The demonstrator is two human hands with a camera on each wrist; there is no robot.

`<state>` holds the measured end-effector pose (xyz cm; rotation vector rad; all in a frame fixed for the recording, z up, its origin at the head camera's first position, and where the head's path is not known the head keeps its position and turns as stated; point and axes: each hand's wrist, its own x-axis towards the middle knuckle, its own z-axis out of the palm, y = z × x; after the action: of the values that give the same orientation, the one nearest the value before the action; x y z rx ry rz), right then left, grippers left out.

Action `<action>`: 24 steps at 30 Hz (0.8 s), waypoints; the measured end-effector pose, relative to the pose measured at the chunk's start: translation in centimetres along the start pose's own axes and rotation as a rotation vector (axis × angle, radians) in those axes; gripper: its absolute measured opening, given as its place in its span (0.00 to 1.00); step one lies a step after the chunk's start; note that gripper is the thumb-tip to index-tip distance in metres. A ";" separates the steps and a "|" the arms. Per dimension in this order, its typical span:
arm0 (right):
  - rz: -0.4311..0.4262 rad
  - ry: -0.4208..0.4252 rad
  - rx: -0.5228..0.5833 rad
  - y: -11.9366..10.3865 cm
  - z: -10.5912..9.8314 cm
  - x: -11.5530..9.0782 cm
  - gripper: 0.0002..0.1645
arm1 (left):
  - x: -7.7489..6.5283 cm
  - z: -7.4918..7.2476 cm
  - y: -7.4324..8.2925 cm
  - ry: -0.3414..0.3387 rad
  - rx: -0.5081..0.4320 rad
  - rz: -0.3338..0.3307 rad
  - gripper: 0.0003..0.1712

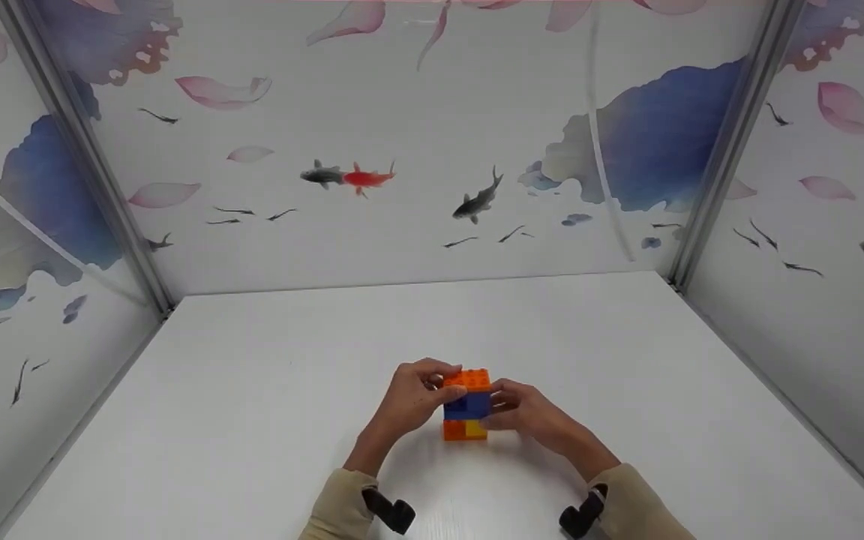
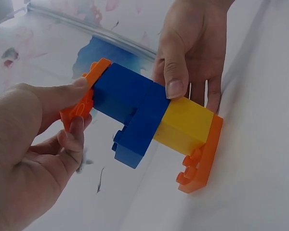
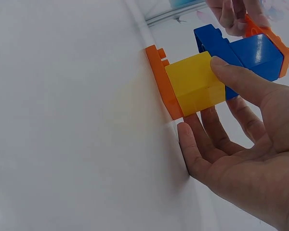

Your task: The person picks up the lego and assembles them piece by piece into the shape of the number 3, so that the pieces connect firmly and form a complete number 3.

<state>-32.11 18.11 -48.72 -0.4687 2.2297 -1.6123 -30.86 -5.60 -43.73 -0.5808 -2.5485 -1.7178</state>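
Note:
A stack of toy building bricks stands upright on the white table before me. From the bottom it runs: a flat orange brick (image 2: pixel 206 161), a yellow block (image 2: pixel 185 120), a blue brick (image 2: pixel 143 126), a taller blue block (image 2: pixel 124 84) and a studded orange brick (image 1: pixel 475 377) on top. Both orange bricks and the lower blue one stick out past the yellow block. My left hand (image 1: pixel 411 397) pinches the top orange brick between thumb and fingers. Around the yellow block, near its joint with the blue, my right hand (image 3: pixel 250 139) holds the stack, thumb on one face and fingers opposite.
The white table (image 1: pixel 289 352) spreads around the stack. Printed panels with fish and petals form a back wall (image 1: pixel 402 112) and two side walls, joined by metal corner posts (image 1: pixel 91 150). Black camera mounts (image 1: pixel 391 511) sit at both wrists by the beige sleeves.

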 end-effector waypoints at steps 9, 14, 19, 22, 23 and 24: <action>0.006 0.000 -0.012 0.0 0.0 0.1 0.26 | 0.2 0.0 0.5 0.004 0.044 0.007 0.16; 0.010 0.001 -0.012 -0.1 0.0 0.0 0.26 | 0.2 -0.2 0.7 -0.007 0.064 0.015 0.16; 0.005 0.005 -0.014 -0.1 0.0 0.0 0.25 | 0.2 -0.2 0.7 -0.009 0.047 -0.004 0.16; 0.001 -0.001 -0.012 -0.1 0.1 0.0 0.25 | 0.2 -0.1 0.7 -0.007 0.040 -0.011 0.16; -0.001 -0.004 -0.012 -0.1 0.1 0.0 0.25 | 0.2 -0.1 0.7 -0.007 0.039 -0.012 0.16; -0.001 -0.006 -0.006 0.0 0.1 0.0 0.25 | 0.2 -0.1 0.7 -0.007 0.040 -0.009 0.16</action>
<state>-32.06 17.99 -48.72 -0.4751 2.2305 -1.6032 -30.81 -5.44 -43.02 -0.5748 -2.5877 -1.6659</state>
